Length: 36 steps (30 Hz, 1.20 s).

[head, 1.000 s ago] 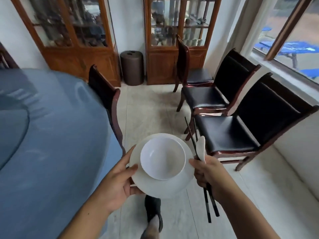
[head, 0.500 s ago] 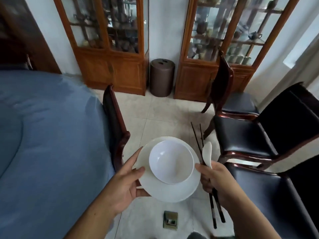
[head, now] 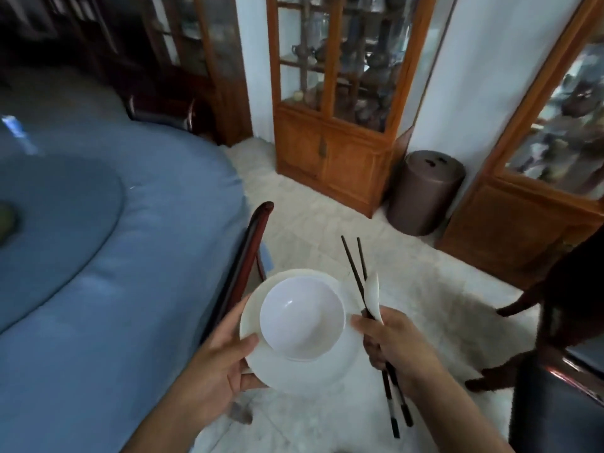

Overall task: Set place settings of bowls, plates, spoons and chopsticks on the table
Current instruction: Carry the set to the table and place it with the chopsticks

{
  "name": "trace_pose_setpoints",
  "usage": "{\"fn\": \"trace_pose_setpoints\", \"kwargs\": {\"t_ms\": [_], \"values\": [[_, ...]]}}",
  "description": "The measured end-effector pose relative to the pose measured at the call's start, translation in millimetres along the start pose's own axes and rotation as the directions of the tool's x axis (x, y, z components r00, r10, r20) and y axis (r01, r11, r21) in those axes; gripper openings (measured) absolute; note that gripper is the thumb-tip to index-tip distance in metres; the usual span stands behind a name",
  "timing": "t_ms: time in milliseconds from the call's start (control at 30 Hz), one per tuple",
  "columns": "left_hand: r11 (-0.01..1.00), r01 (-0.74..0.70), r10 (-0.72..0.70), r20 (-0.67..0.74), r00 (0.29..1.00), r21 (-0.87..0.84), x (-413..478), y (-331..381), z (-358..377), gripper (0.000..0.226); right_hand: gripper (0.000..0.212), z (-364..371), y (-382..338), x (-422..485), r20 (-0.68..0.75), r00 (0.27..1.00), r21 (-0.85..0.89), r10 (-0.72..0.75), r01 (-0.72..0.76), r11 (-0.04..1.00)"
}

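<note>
My left hand (head: 222,361) grips the left rim of a white plate (head: 327,371), thumb on top. A white bowl (head: 302,317) sits upright on that plate. My right hand (head: 397,341) holds a pair of dark chopsticks (head: 354,269) and a white spoon (head: 373,294) together, their tips pointing up and away. Both hands are above the floor, just right of the round table (head: 114,289) with its blue cloth. The table surface near me bears nothing.
A dark wooden chair (head: 246,263) is pushed against the table edge, right beside the plate. Wooden glass cabinets (head: 336,132) and a brown cylindrical bin (head: 425,194) stand ahead. Black chairs (head: 562,371) are at the right. A raised round turntable section (head: 49,223) covers the table's middle.
The view has swung left and I have moved along the table. The chair and table now lie closer to the plate. Both hands keep the same hold.
</note>
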<state>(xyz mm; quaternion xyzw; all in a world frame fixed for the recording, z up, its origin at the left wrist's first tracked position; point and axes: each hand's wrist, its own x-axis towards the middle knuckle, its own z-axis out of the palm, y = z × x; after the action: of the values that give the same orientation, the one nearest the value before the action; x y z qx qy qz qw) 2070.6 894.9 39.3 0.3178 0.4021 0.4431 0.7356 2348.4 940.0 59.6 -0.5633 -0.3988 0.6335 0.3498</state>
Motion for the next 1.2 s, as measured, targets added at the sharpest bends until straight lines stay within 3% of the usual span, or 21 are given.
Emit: {"fn": "trace_pose_setpoints", "kwargs": {"t_ms": [333, 433, 700, 800, 967, 1100, 1200], "values": [[0.968, -0.234, 0.183, -0.375, 0.909, -0.094, 37.5, 16.9, -22.3, 0.062, 0.034, 46.8, -74.2, 152.3, 0.353, 0.927, -0.275, 0.125, -0.025, 0.961], [0.938, -0.316, 0.201, -0.521, 0.83, -0.142, 54.3, 24.5, -47.3, 0.062, 0.029, 84.8, -88.8, 202.9, 0.441, 0.885, -0.349, 0.152, 0.012, 0.937], [0.871, -0.467, 0.242, -0.696, 0.676, -0.151, 91.3, 46.1, -112.1, 0.065, 0.008, 192.5, -117.3, 314.7, 0.589, 0.768, -0.507, 0.252, 0.108, 0.855], [0.846, -0.512, 0.231, -0.761, 0.606, -0.15, 102.4, 56.7, -130.9, 0.065, 0.013, 229.0, -124.3, 347.6, 0.618, 0.721, -0.582, 0.313, 0.152, 0.799], [0.838, -0.533, 0.187, -0.857, 0.481, -0.115, 118.6, 67.1, -151.5, 0.065, 0.028, 282.0, -117.7, 397.2, 0.657, 0.641, -0.612, 0.397, 0.146, 0.777], [0.887, -0.459, 0.112, -0.94, 0.321, -0.051, 131.9, 69.0, -163.7, 0.061, 0.029, 314.0, -104.9, 432.4, 0.695, 0.546, -0.64, 0.467, 0.175, 0.748], [0.922, -0.387, 0.07, -0.966, 0.25, -0.034, 142.0, 68.8, -176.1, 0.06, 0.026, 334.3, -94.4, 455.2, 0.707, 0.483, -0.671, 0.516, 0.23, 0.705]]}}
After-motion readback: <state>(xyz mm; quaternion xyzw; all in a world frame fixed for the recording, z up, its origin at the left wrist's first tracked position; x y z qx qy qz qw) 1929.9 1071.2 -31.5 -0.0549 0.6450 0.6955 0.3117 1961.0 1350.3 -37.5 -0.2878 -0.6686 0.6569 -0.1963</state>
